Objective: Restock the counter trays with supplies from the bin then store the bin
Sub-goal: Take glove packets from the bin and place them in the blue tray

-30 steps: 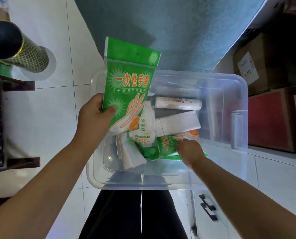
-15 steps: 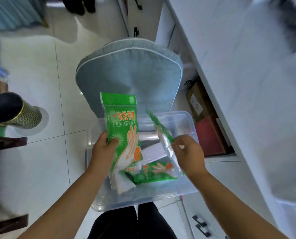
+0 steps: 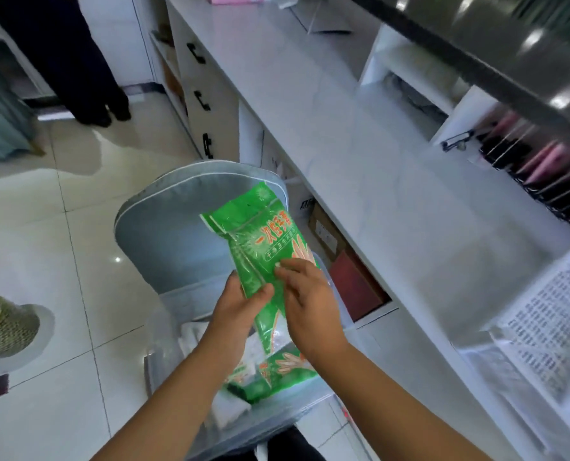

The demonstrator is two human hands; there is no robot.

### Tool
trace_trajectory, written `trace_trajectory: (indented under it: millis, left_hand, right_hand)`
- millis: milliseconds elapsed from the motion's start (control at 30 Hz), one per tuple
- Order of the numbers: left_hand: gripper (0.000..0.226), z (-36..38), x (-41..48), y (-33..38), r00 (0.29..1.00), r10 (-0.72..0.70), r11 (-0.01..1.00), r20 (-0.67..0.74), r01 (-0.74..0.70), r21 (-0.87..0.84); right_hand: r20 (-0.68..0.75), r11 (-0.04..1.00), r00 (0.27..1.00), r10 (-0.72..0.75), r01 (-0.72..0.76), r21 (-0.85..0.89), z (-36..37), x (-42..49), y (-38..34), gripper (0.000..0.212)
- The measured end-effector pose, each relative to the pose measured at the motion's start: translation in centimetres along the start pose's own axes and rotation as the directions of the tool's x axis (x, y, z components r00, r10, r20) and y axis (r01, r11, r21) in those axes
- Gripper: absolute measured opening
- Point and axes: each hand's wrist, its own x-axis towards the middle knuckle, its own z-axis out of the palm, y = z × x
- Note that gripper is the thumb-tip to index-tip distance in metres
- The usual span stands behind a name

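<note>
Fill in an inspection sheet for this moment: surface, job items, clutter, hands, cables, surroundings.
Surface: white counter with a printed sheet toward its near end.
Job's things: green packets held above the clear bin; another packet inside.
Clutter: cardboard box and red box under the counter.
Hands: left hand and right hand both grip the green packets.
Cables: nothing seen.
Surroundings: grey chair, woven basket, another person's legs.

Bare counter [image 3: 360,168] right; overhead shelf [image 3: 476,44] limits height

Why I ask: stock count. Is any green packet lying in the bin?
Yes, another green packet lies in the clear bin below the held packet.
</note>
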Motion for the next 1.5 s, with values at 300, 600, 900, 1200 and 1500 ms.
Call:
trace_trajectory:
  millis: [300,600,900,1200,1500]
  left_hand:
    - [0.042,9.2,-0.5,0.5,0.989,0.13,0.961,0.077,-0.145,0.236]
    - [0.032,23.5,-5.1,1.0,0.925,0.071,0.984,0.373,-0.125,0.123]
    - [0.034,39.7,-14.6,-5.7,0.769,-0.045,0.988,0.637,-0.058,0.14]
    - [0.025,49.9,-22.0,-12.3,0.731,-0.145,0.977,0.667,-0.001,0.213]
    - [0.013,56.0,-22.2,-15.3,0.763,-0.28,0.945,0.582,0.112,0.308]
  right_hand:
    - [-0.149,0.993,0.989,-0.014,0.032,0.118,-9.6,-3.6,2.4,0.05]
    - [-0.39,0.89,0.807,0.443,-0.341,0.304,-26.7,-11.3,8.0,0.07]
    - [-0.222,0.674,0.782,0.582,-0.312,0.669,-41.4,-24.7,13.4,0.035]
    - [-0.188,0.636,0.79,0.584,-0.302,0.711,-47.9,-33.2,19.0,0.054]
    - [-0.247,0.627,0.683,0.688,-0.388,0.675,-51.4,-35.5,22.0,0.037]
